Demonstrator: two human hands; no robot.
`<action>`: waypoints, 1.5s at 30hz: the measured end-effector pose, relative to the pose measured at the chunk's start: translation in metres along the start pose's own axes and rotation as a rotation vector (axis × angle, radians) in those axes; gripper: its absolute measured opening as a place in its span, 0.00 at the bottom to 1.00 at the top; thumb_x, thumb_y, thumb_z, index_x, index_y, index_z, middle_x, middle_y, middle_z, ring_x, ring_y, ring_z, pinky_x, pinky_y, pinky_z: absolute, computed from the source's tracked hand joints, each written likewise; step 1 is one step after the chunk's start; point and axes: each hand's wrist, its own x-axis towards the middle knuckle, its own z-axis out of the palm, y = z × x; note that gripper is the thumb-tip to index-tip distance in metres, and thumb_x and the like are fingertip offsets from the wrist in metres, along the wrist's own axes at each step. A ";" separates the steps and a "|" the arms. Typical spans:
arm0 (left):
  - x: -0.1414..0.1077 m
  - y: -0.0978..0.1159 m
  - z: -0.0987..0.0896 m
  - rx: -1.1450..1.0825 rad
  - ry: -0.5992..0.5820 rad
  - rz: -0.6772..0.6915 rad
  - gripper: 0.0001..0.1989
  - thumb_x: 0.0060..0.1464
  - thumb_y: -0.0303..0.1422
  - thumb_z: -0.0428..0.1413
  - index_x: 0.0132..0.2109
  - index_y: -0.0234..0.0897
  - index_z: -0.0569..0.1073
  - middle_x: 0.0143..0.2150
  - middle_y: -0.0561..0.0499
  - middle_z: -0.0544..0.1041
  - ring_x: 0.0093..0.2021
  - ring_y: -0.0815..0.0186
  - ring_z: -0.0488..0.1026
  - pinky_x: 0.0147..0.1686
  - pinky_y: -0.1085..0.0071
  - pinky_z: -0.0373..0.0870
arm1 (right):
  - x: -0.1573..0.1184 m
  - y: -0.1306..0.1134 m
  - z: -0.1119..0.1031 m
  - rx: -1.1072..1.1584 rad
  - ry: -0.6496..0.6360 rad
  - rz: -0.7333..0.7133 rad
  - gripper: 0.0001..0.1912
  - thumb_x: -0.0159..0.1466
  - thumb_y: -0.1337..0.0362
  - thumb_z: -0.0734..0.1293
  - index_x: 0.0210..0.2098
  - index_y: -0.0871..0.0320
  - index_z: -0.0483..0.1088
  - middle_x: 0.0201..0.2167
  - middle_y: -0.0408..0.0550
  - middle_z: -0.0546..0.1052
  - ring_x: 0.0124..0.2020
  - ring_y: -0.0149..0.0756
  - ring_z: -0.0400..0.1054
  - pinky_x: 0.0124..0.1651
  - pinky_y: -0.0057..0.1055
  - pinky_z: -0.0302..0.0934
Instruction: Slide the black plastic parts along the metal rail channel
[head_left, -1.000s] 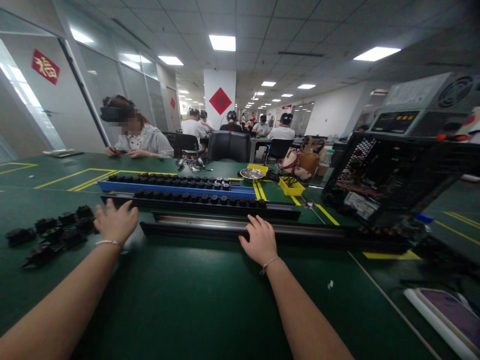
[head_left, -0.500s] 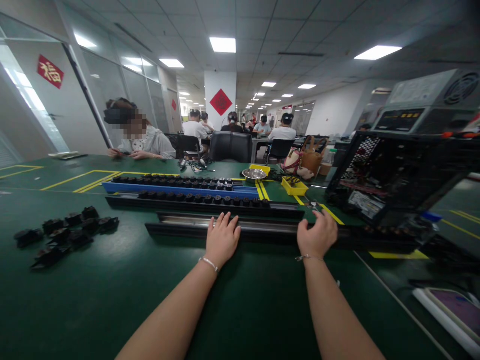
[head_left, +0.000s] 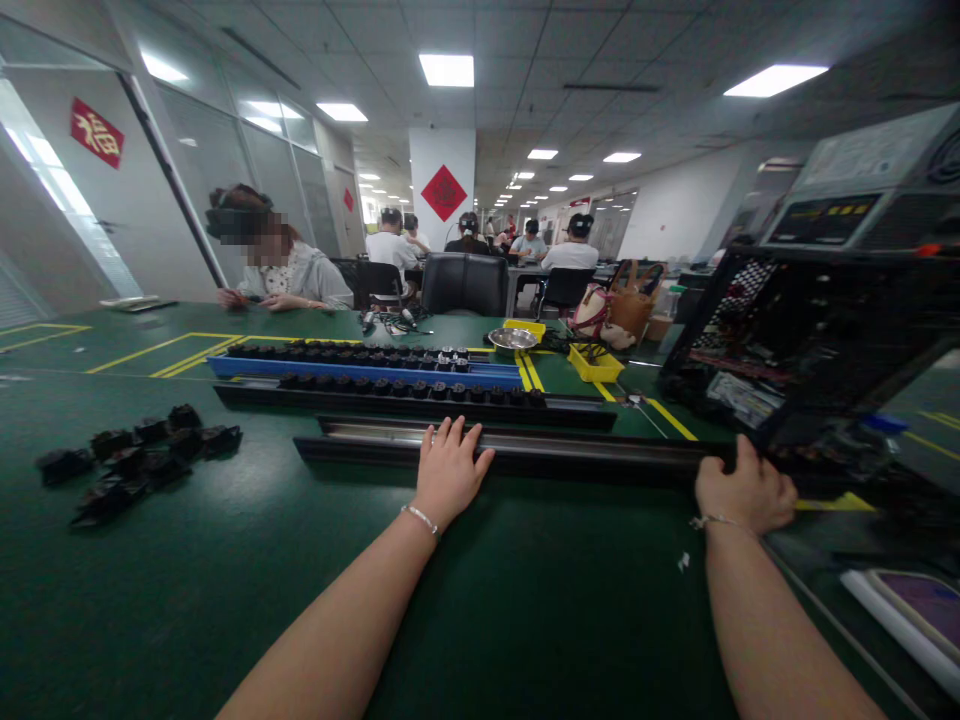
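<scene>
My left hand [head_left: 450, 475] lies on a long black rail [head_left: 585, 455], its fingers spread over the near edge and the groove. The rail lies lengthwise on the green table, with a shiny strip along its groove. My right hand [head_left: 746, 490] is beside the rail's right part, thumb and index finger apart and the other fingers bent; nothing shows in the thumb gap. Behind are a second black rail [head_left: 255, 397] with a row of black round-topped parts [head_left: 420, 388], and a blue rail [head_left: 337, 370] with similar parts. Loose black parts [head_left: 142, 455] lie in a group at left.
An opened computer case [head_left: 780, 340] stands at the right, close to my right hand. Beyond the rails are a metal bowl [head_left: 513, 340] and a yellow tray [head_left: 596, 365]. A phone-like device [head_left: 919, 600] lies at lower right. A co-worker [head_left: 285, 270] sits across at left.
My right hand has moved right along the rail toward the computer case. My left hand stays on the rail. The view has shifted slightly.
</scene>
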 end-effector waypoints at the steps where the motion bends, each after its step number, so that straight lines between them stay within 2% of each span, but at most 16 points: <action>1: 0.000 0.000 0.000 0.014 0.005 -0.001 0.25 0.59 0.47 0.40 0.58 0.44 0.66 0.61 0.46 0.65 0.62 0.54 0.56 0.60 0.53 0.48 | -0.002 -0.001 -0.001 -0.006 0.016 -0.002 0.22 0.56 0.58 0.61 0.50 0.48 0.70 0.51 0.53 0.69 0.56 0.53 0.56 0.53 0.53 0.49; 5: -0.001 0.000 0.001 0.037 0.021 0.007 0.25 0.60 0.47 0.39 0.58 0.44 0.66 0.61 0.47 0.65 0.62 0.55 0.57 0.60 0.53 0.49 | -0.005 -0.001 -0.001 -0.003 0.030 0.013 0.16 0.56 0.59 0.61 0.41 0.49 0.75 0.50 0.49 0.70 0.55 0.51 0.56 0.53 0.51 0.51; 14: -0.001 0.000 -0.001 0.033 0.025 0.001 0.24 0.59 0.47 0.40 0.57 0.44 0.67 0.60 0.47 0.66 0.61 0.56 0.58 0.60 0.55 0.50 | -0.003 -0.001 0.000 0.007 0.033 0.006 0.14 0.56 0.60 0.61 0.38 0.52 0.75 0.45 0.51 0.70 0.55 0.52 0.55 0.53 0.52 0.49; 25: 0.000 0.000 -0.001 0.024 0.023 0.004 0.25 0.60 0.47 0.39 0.56 0.43 0.67 0.60 0.47 0.66 0.61 0.57 0.58 0.60 0.54 0.50 | -0.006 -0.006 -0.004 0.002 0.024 -0.052 0.11 0.54 0.60 0.62 0.34 0.52 0.74 0.40 0.49 0.70 0.53 0.50 0.56 0.52 0.47 0.49; 28: 0.000 0.000 -0.001 0.024 0.024 0.003 0.24 0.60 0.47 0.40 0.56 0.44 0.68 0.59 0.47 0.66 0.61 0.56 0.58 0.60 0.54 0.50 | -0.005 -0.007 -0.005 -0.011 0.009 -0.051 0.12 0.55 0.61 0.62 0.35 0.52 0.74 0.40 0.49 0.70 0.51 0.49 0.57 0.50 0.46 0.50; 32: 0.000 0.000 0.000 0.027 0.033 0.004 0.24 0.59 0.47 0.40 0.56 0.43 0.68 0.59 0.46 0.66 0.61 0.56 0.58 0.59 0.54 0.51 | -0.005 -0.008 -0.008 -0.045 -0.010 -0.080 0.18 0.55 0.61 0.61 0.44 0.51 0.73 0.39 0.50 0.70 0.45 0.46 0.61 0.45 0.42 0.52; 35: -0.001 0.000 0.000 0.026 0.038 0.005 0.24 0.59 0.47 0.40 0.56 0.44 0.68 0.59 0.47 0.66 0.61 0.56 0.58 0.59 0.54 0.51 | -0.004 -0.010 -0.010 -0.083 -0.042 -0.102 0.23 0.56 0.60 0.61 0.51 0.51 0.69 0.39 0.52 0.71 0.45 0.46 0.62 0.44 0.42 0.52; 37: -0.001 0.000 0.001 0.024 0.039 0.004 0.24 0.59 0.47 0.40 0.56 0.44 0.68 0.59 0.47 0.66 0.61 0.56 0.58 0.59 0.55 0.51 | -0.003 -0.012 -0.011 -0.112 -0.068 -0.080 0.27 0.55 0.59 0.62 0.55 0.55 0.64 0.38 0.55 0.71 0.44 0.48 0.62 0.44 0.43 0.53; 40: -0.001 0.000 0.000 0.019 0.034 0.002 0.24 0.59 0.47 0.40 0.56 0.44 0.68 0.59 0.47 0.66 0.61 0.56 0.58 0.59 0.54 0.51 | -0.001 -0.013 -0.012 -0.139 -0.096 -0.030 0.27 0.55 0.57 0.62 0.53 0.61 0.66 0.38 0.59 0.71 0.44 0.50 0.63 0.43 0.45 0.54; 45: -0.001 0.000 -0.001 0.015 0.026 0.002 0.24 0.60 0.46 0.40 0.56 0.43 0.67 0.60 0.46 0.66 0.61 0.56 0.58 0.60 0.54 0.50 | 0.001 -0.011 -0.013 -0.136 -0.094 -0.025 0.20 0.56 0.57 0.60 0.45 0.58 0.71 0.37 0.56 0.72 0.44 0.48 0.63 0.44 0.43 0.53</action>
